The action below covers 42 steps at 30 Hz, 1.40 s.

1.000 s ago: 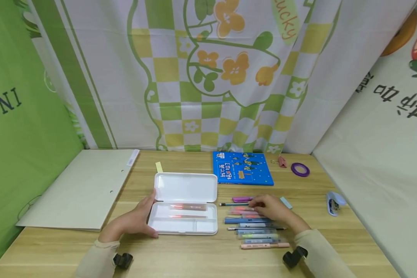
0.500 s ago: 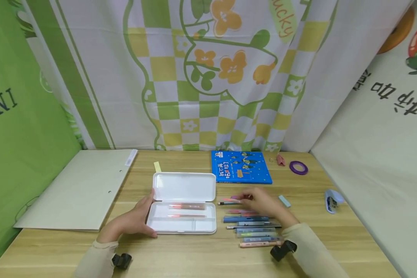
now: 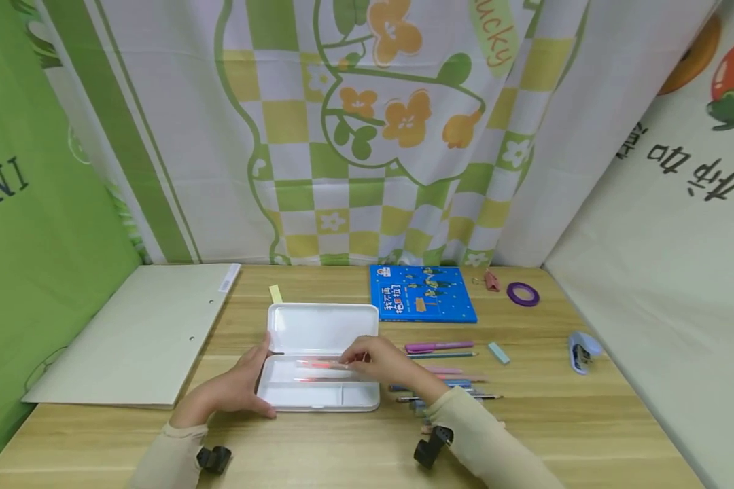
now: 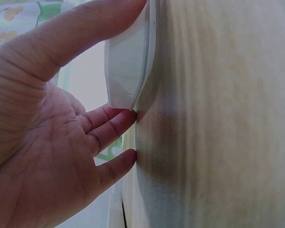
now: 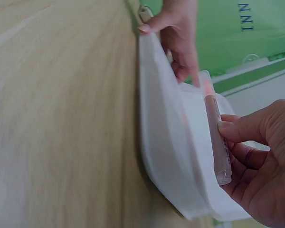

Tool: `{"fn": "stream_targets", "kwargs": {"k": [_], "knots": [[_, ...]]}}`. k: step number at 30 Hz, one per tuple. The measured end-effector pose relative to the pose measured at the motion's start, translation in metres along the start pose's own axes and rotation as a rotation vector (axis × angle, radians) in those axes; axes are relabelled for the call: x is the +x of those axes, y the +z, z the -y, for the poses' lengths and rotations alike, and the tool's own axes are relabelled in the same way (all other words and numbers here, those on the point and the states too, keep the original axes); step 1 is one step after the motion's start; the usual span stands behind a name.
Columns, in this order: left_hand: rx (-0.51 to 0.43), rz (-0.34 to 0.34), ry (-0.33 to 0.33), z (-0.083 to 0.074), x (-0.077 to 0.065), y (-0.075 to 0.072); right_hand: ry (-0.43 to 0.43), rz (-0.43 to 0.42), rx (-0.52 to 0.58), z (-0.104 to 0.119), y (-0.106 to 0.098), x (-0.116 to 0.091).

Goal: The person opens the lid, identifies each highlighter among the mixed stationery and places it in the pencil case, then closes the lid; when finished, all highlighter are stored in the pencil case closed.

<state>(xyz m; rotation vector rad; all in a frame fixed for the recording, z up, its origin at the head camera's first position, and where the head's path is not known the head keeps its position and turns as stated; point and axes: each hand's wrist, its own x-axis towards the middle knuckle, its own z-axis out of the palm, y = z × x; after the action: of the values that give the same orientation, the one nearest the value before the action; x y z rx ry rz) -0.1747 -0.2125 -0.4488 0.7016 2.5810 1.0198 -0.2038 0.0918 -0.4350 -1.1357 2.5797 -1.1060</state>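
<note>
A white pencil case [image 3: 300,397] lies with its lid [image 3: 324,326] raised on the table. My left hand [image 3: 238,387] holds its left end, thumb at the front corner and fingers toward the hinge side; the left wrist view shows the thumb [image 4: 85,33] along the case wall. My right hand [image 3: 382,360] is over the case's right part and pinches a pink highlighter [image 5: 217,137] with a clear cap between thumb and fingers. Below it in the case, a slim pen [image 3: 321,379] lies lengthwise. The right hand partly covers the case's back compartment.
Right of the case lie a purple pen [image 3: 440,346], a pencil [image 3: 443,355] and several more pens, partly under the right forearm. Around them are an eraser [image 3: 498,352], a stapler [image 3: 582,352], a blue book [image 3: 423,293], purple tape [image 3: 522,294] and a folder [image 3: 134,333].
My right hand has picked the pink highlighter from the row of pens and carried it left over the pencil case. The left hand has stayed at the case's left end.
</note>
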Motion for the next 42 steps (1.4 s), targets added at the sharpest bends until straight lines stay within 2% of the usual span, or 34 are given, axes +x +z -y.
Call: {"fn": "stream_targets", "kwargs": {"k": [5, 8, 11, 17, 20, 23, 28, 33, 36, 42], "knots": [[-0.002, 0.004, -0.007, 0.002, 0.0, 0.0, 0.084, 0.013, 0.015, 0.004, 0.02, 0.015], [-0.002, 0.006, -0.01, 0.003, 0.0, 0.001, 0.119, 0.027, -0.026, 0.006, 0.027, 0.02], [-0.005, 0.006, -0.014, 0.002, 0.001, 0.0, 0.126, 0.03, -0.09, 0.008, 0.032, 0.022], [-0.008, 0.001, -0.01, -0.001, -0.001, -0.001, 0.087, 0.011, -0.23, 0.009, 0.037, 0.025], [-0.004, 0.001, -0.01, -0.001, -0.001, -0.001, 0.077, 0.003, -0.248, 0.008, 0.039, 0.025], [-0.003, 0.0, -0.008, -0.001, -0.001, -0.001, 0.097, -0.005, -0.164, 0.005, 0.038, 0.023], [-0.002, -0.003, 0.001, 0.0, 0.0, 0.0, 0.167, -0.005, 0.121, -0.001, 0.028, 0.016], [0.001, -0.001, -0.003, 0.001, 0.0, 0.0, 0.178, 0.04, 0.347, -0.009, 0.013, 0.006], [-0.001, 0.001, -0.006, 0.0, 0.0, 0.0, 0.225, 0.053, 0.435, -0.013, 0.001, -0.006], [-0.007, -0.001, -0.001, 0.001, 0.0, 0.0, 0.269, 0.018, 0.51, -0.027, -0.03, -0.04]]}}
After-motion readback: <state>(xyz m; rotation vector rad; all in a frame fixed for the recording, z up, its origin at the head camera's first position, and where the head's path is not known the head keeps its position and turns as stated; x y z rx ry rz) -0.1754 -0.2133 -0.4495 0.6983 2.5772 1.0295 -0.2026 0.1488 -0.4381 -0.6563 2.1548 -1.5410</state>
